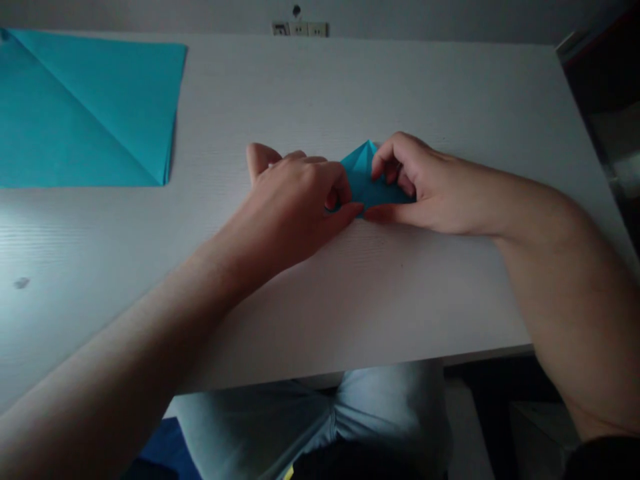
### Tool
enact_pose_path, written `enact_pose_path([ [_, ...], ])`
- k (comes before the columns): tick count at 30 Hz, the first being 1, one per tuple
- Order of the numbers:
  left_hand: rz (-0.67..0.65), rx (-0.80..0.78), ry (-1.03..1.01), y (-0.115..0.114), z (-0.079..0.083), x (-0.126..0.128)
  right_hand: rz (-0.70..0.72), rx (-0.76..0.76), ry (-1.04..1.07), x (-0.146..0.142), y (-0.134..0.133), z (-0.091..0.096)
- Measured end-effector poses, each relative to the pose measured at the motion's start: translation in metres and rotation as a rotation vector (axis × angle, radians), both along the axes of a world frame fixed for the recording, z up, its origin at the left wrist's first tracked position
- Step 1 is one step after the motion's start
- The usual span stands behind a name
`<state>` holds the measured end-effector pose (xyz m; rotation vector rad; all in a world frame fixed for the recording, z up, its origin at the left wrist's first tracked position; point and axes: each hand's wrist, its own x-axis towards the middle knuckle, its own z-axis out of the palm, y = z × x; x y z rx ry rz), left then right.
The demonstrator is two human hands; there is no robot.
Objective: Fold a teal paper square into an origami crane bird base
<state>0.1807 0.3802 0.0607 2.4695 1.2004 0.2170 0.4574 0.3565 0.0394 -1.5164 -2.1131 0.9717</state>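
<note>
A small folded piece of blue paper [367, 180] lies on the white table [350, 293] near its middle, a pointed corner sticking up toward the far side. My left hand [295, 203] pinches its left edge, fingers curled, thumb tip against the paper. My right hand [420, 187] grips the paper's right side, fingers bent over the top and thumb along the near edge. Both thumbs almost meet at the paper's near edge. Most of the paper is hidden under my fingers.
A large blue paper sheet [85, 110] with a diagonal crease lies flat at the table's far left. A wall socket strip [300, 29] sits behind the far edge. The table's near edge is above my lap [320, 413]. Dark furniture stands at the right.
</note>
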Motion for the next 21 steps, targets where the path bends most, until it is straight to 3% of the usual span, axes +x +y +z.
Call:
enact_pose_path([
  [6, 0.01, 0.0, -0.026, 0.007, -0.001, -0.017, -0.005, 0.036, -0.056, 0.003, 0.001, -0.001],
  [14, -0.028, 0.055, -0.158, 0.022, -0.032, -0.027, 0.024, 0.053, 0.073, 0.009, 0.008, -0.012],
  [21, 0.084, -0.019, 0.093, 0.005, -0.016, -0.005, 0.002, 0.043, 0.078, 0.01, 0.008, -0.013],
])
